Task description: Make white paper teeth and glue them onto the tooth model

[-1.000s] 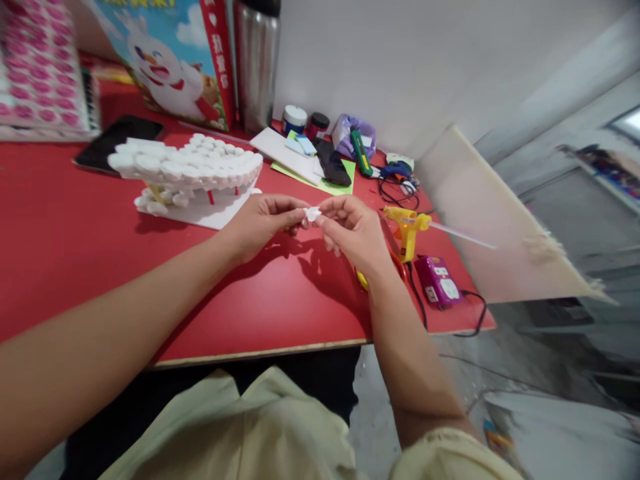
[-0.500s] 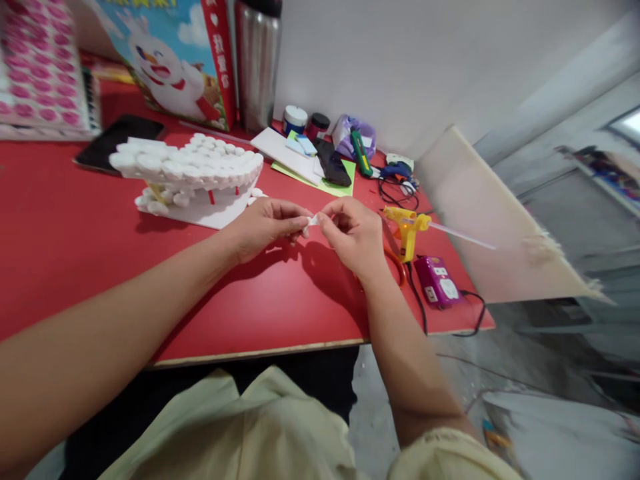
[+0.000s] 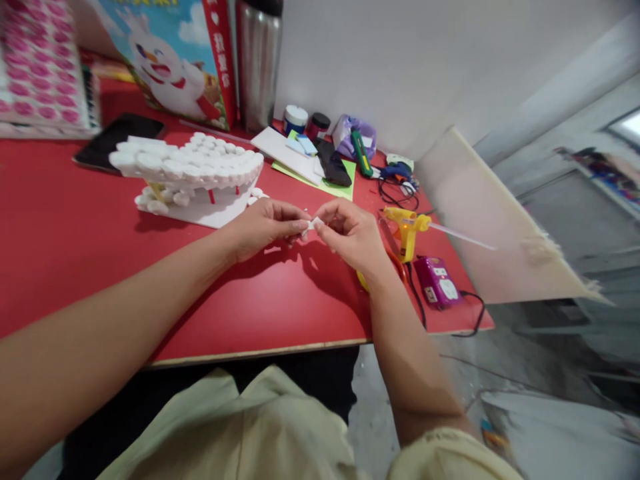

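Note:
My left hand [image 3: 263,229] and my right hand [image 3: 351,235] meet over the red table [image 3: 75,240], both pinched on one small white piece [image 3: 313,224] held between the fingertips. Behind my left hand stands a white model [image 3: 187,175] made of two boards studded with several white lumps, propped apart on small red posts. A yellow glue gun [image 3: 407,230] stands just right of my right hand.
A purple plug adapter [image 3: 439,283] with a black cord lies near the table's right edge. At the back are a steel flask [image 3: 257,63], a picture box [image 3: 173,57], paint jars [image 3: 294,120], a green sheet [image 3: 325,181], a black tablet [image 3: 119,139] and a tan board [image 3: 490,220].
My fingers have worked the small white piece, pressing closer on it. The hands stay in the same place over the table.

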